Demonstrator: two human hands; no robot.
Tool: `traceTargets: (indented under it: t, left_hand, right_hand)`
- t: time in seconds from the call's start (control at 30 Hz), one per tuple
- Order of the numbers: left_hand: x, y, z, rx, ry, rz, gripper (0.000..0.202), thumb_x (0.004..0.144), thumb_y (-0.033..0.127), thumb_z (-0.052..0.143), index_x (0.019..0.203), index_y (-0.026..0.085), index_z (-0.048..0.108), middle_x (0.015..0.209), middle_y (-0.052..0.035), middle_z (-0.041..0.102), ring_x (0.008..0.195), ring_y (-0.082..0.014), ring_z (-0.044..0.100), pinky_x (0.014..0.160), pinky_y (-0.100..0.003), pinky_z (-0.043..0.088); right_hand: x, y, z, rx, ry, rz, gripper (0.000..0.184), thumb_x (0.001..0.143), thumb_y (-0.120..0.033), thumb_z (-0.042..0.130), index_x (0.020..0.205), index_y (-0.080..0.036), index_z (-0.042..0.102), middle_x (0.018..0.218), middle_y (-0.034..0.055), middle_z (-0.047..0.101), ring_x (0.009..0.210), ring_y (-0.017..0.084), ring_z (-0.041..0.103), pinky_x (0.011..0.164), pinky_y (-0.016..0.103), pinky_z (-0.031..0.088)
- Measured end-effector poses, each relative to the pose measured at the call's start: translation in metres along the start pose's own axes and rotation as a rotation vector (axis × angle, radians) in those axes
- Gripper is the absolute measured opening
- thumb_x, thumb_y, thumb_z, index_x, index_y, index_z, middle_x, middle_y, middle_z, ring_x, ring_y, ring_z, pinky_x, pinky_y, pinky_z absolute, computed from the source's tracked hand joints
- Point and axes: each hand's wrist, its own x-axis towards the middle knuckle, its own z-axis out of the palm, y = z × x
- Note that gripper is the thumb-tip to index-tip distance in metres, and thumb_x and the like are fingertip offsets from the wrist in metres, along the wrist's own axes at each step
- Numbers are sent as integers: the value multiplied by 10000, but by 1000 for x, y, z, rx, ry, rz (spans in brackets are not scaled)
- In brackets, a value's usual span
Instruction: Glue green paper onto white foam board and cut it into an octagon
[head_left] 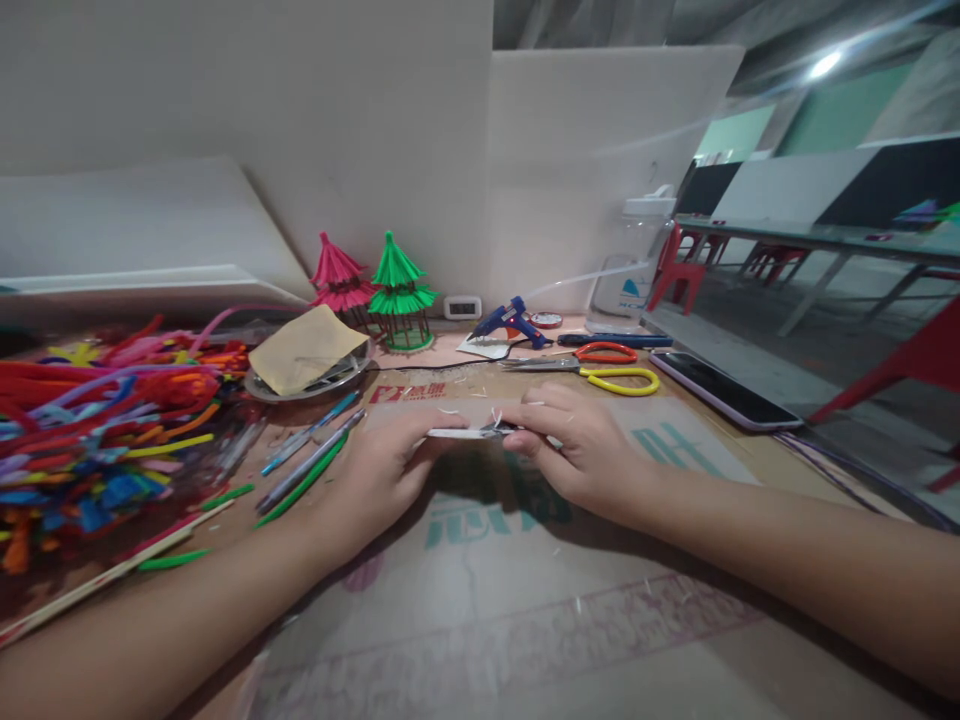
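Between my two hands, above the middle of the work surface, is a thin white flat piece (459, 434), seen nearly edge-on. My left hand (401, 455) pinches its left end, thumb along the top. At the right end, the thumb and fingers of my right hand (570, 445) are closed on it, beside a small dark part with white wisps that I cannot make out. Beneath the hands lies a clear plastic sheet (600, 610) over printed cardboard (720, 415), with small white scraps on it.
Behind my hands are yellow-and-orange-handled scissors (619, 380), a blue glue gun (510, 322), and green (403, 290) and pink (337, 275) pagoda-like models. Colourful pipe cleaners (112, 430) and pens (311, 455) lie left. A phone (726, 390) and water bottle (628, 265) are right.
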Motion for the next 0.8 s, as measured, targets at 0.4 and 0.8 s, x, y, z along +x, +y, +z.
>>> traceTargets:
  t: [0.4, 0.8]
  left_hand:
    - [0, -3, 1, 20, 12, -56, 291, 941, 157, 516, 1170, 242, 675, 1154, -61, 737, 1065, -219, 684, 942, -367, 532]
    - [-2, -1, 0, 23, 18, -60, 292, 930, 145, 505, 1154, 226, 675, 1135, -68, 741, 1060, -226, 686, 942, -385, 530]
  right_hand:
    - [-3, 9, 0, 27, 11, 25, 288, 1010, -330, 487, 1053, -146, 704, 760, 54, 630, 714, 179, 550, 652, 301, 427]
    - [-1, 5, -1, -6, -17, 1, 271, 1020, -291, 474, 1031, -168, 715, 731, 37, 614, 693, 173, 523, 635, 294, 390]
